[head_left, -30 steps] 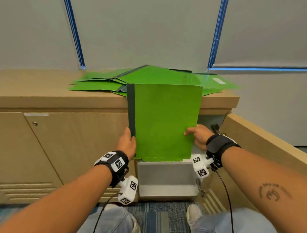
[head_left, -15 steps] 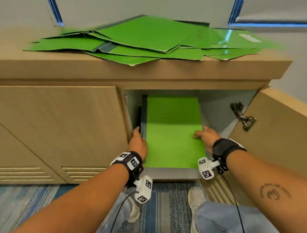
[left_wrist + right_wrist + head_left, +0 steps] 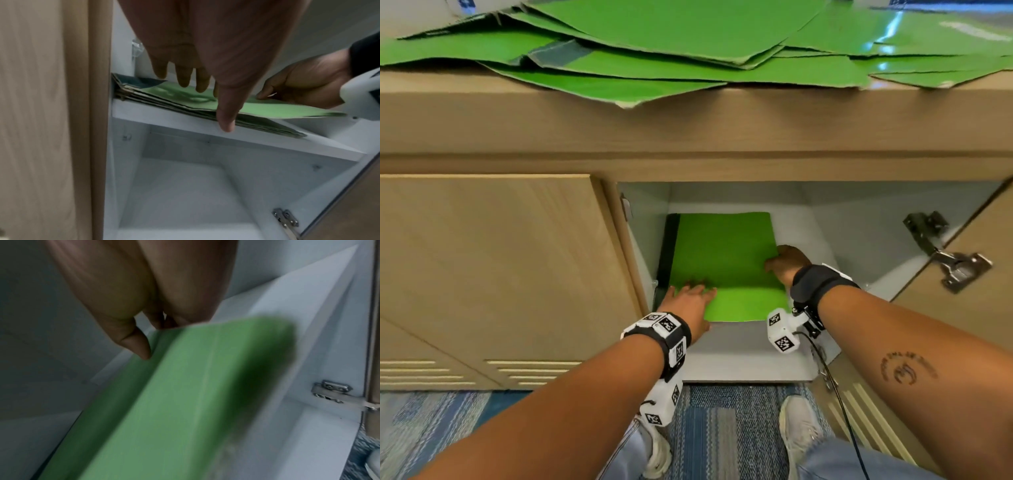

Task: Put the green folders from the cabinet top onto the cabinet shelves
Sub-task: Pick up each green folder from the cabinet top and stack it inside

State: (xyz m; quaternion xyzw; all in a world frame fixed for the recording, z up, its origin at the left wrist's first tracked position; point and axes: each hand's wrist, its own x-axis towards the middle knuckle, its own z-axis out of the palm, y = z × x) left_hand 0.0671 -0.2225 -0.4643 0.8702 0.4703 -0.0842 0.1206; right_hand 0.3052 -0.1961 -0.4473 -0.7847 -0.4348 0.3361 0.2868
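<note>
Left hand [image 3: 690, 303]: fingers straight and spread, palm down over the near left corner of the top flat green card folder with a dark spine strip [image 3: 726, 263]. The left wrist view shows the fingers [image 3: 184, 76] extended just above the green cover; whether the palm presses on it cannot be told. Nothing is gripped.

Right hand [image 3: 786, 262]: at the folder's right edge, about halfway along it. Fingers curl under the edge and the thumb [image 3: 136, 345] lies on top, so it pinches the cover. That edge is raised slightly off what lies below.

The folder sits inside the open compartment on the white upper shelf [image 3: 743, 346], spine to the left, close against the white left inner wall [image 3: 640, 246]. Left wrist view: it is the top of a small stack of green folders [image 3: 205, 112] on that shelf. The white compartment below [image 3: 185, 186] shows no folders.

Above, on the light wood cabinet top [image 3: 688, 113], a loose overlapping spread of green folders [image 3: 671, 41] runs across the full width of the view, some corners overhanging the front edge.

Left of the opening: a closed light wood door [image 3: 500, 267] with louvre slots near its bottom. Right: the open light wood door [image 3: 969, 274] with a metal hinge [image 3: 945, 253]. Blue patterned carpet [image 3: 722, 428] on the floor, with the person's pale shoes and jeans at the bottom of the head view. Both wrists carry black straps with white marker blocks.
</note>
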